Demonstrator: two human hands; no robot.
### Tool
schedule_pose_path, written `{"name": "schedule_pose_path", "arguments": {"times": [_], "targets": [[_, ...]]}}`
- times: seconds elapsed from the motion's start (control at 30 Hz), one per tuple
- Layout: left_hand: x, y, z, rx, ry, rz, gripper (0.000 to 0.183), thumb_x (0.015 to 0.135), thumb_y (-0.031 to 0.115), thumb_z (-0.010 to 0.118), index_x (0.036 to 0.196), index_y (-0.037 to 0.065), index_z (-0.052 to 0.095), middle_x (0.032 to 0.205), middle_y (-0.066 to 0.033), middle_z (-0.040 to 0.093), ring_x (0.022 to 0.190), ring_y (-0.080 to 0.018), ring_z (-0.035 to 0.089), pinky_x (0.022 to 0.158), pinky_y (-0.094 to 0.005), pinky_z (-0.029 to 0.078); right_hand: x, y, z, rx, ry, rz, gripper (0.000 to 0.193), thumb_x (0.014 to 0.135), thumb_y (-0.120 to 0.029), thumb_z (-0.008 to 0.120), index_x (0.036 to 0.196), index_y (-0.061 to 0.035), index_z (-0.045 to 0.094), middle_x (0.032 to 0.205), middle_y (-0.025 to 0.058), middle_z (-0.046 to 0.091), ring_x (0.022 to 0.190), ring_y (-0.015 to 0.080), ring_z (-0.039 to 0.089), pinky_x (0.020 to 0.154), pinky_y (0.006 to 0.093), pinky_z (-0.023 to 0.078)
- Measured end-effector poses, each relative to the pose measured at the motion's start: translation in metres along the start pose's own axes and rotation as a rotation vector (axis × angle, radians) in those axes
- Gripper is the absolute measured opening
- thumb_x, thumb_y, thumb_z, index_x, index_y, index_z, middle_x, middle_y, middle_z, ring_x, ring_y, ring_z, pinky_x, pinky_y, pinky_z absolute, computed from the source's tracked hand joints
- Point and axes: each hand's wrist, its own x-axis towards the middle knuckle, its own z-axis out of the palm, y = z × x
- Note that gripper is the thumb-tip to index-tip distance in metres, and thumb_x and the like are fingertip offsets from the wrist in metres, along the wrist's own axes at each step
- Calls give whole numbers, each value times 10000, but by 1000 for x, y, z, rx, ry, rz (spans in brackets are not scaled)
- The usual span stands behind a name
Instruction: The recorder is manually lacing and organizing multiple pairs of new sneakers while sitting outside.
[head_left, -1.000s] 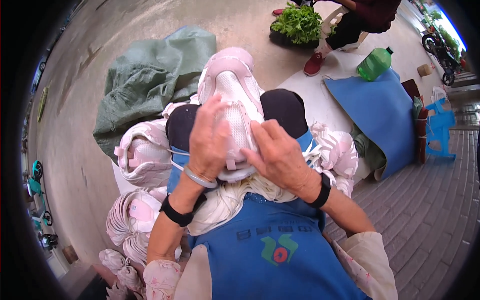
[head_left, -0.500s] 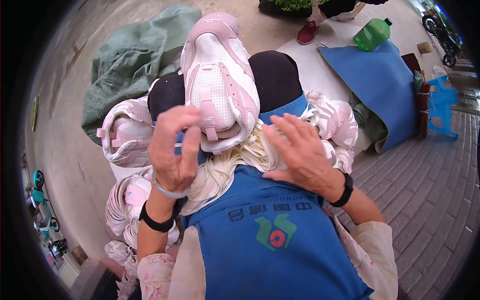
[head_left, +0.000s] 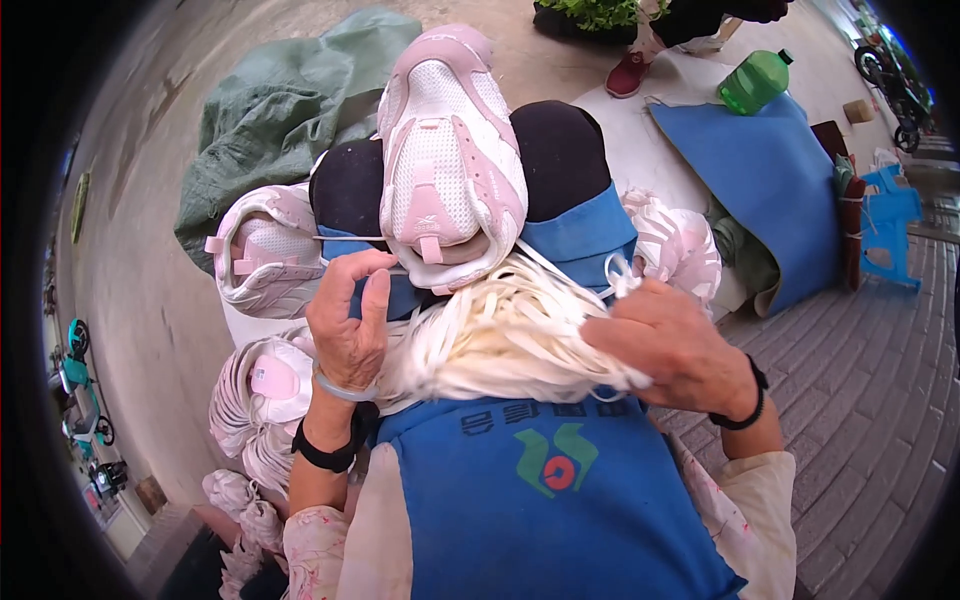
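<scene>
A pink-and-white sneaker point(head_left: 455, 170) rests between my knees, its heel opening toward me and its eyelet row bare. Just left of its heel is my left hand point(head_left: 350, 315), fingers bent, thumb and forefinger apart, with nothing seen between them. Across my lap spreads a thick bundle of cream shoelaces point(head_left: 490, 345), partly blurred. At the bundle's right end my right hand point(head_left: 680, 345) is closed on some of the laces; its fingertips are hidden. A blue apron point(head_left: 480, 500) covers my front beneath the bundle.
Another pink-and-white sneaker point(head_left: 265, 250) lies left of my knee, with stacked shoes point(head_left: 255, 400) nearer me. Laced sneakers point(head_left: 680, 245) sit to the right. Beyond are a green sack point(head_left: 290, 110), blue mat point(head_left: 750, 190), green bottle point(head_left: 755, 82), blue stool point(head_left: 888, 225) and a person's red shoe point(head_left: 627, 75).
My right hand has gone from spread fingers to a closed grip on the shoelaces, moving right and a little nearer me. The bundle has shifted and spread over the apron. My left hand barely moved.
</scene>
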Motion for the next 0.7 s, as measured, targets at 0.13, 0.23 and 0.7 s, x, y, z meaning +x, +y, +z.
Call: {"name": "schedule_pose_path", "arguments": {"times": [0.13,0.23,0.7], "targets": [[-5,8,5,-39,-51,123,103,892,33,555,969,-6,612,910,-140,649,837,-264,635,763,-319,493,-35,14,-15,72,-83,155,433,663,-58,700,1083,-104,603,805,44,563,803,240,572,745,359,393],[-4,24,16,-159,-285,215,218,832,58,627,1038,-11,602,1015,-165,640,919,-321,622,818,-367,498,-59,46,14,-37,-61,336,498,710,-69,708,1190,-125,585,919,89,588,881,289,564,805,378,405],[15,67,113,97,-763,448,882,719,336,771,1409,12,327,1440,-225,340,1358,-428,293,1108,-549,231,-94,91,33,364,234,607,225,896,-191,586,981,-3,678,892,131,664,816,235,627,753,320,485]]}}
